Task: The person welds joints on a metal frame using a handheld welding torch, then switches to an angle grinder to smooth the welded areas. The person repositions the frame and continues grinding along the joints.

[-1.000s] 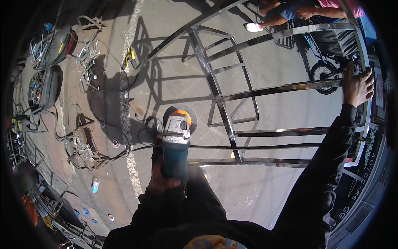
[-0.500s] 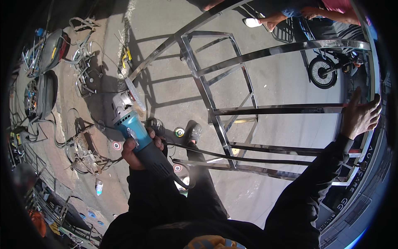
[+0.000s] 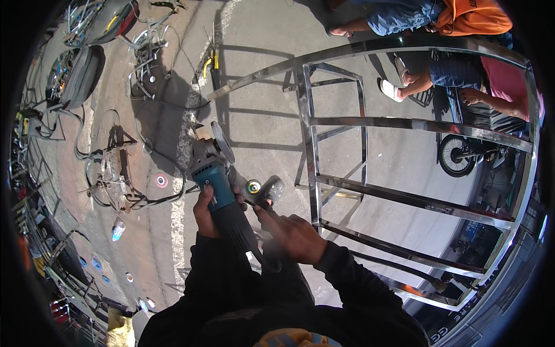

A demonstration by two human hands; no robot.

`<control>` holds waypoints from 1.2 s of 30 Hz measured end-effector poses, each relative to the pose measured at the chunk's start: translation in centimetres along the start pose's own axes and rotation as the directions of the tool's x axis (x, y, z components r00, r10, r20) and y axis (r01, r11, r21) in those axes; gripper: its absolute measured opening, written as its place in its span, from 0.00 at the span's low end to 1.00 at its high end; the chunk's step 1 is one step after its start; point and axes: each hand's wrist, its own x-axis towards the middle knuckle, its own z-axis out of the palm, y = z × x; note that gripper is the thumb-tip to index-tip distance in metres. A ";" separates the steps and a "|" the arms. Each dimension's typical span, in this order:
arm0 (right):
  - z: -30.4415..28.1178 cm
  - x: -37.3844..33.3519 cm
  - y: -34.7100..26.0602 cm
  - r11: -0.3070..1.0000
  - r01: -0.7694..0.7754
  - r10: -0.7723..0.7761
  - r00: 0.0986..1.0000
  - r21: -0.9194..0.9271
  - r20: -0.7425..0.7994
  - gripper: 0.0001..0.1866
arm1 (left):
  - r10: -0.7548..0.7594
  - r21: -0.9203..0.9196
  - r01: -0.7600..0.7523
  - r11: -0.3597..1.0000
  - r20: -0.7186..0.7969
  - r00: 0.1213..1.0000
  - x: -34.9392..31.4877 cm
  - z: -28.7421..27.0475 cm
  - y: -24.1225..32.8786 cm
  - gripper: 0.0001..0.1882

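My left hand (image 3: 209, 213) is wrapped around the teal and black body of an angle grinder (image 3: 223, 196). Its disc (image 3: 222, 143) points away from me, and its black cord curls down from the rear end. Close to the grinder's right side is my right hand (image 3: 295, 236), slightly blurred, with fingers bent in; what they hold, if anything, I cannot make out. A dark thin line shows at the fingertips. To the right stands a shiny metal tube frame (image 3: 358, 186) with several crossbars; neither hand touches it.
A round disc (image 3: 253, 187) lies beside my shoe (image 3: 274, 189), and a red-and-white disc (image 3: 162, 180) lies farther left. Cables and a rusty metal piece (image 3: 115, 179) are on the ground at left. Beyond the frame are people and a motorcycle wheel (image 3: 457, 155).
My right hand has let go of the frame's far right bar and come in beside the grinder. The grinder sits slightly farther right in view, and the whole view has shifted.
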 end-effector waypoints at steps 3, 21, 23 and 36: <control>1.1 1.2 -0.3 0.998 -0.016 0.009 0.990 0.054 0.140 0.44 | -0.053 -0.128 0.071 0.989 0.138 0.989 2.3 1.6 -0.5 0.31; -5.2 3.6 4.9 0.941 0.284 -0.291 0.957 -0.185 -0.009 0.50 | -0.120 -0.126 0.126 0.984 0.054 0.991 5.4 4.7 -3.5 0.30; -5.6 3.5 5.3 0.939 0.318 -0.331 0.939 -0.127 -0.094 0.48 | -0.113 -0.157 0.126 0.980 0.087 0.990 5.6 5.3 -4.6 0.30; -15.4 -6.5 4.9 0.388 -0.396 0.421 0.879 -0.832 -0.222 0.33 | 0.443 0.822 -0.450 0.348 0.279 0.852 18.9 15.2 -2.7 0.36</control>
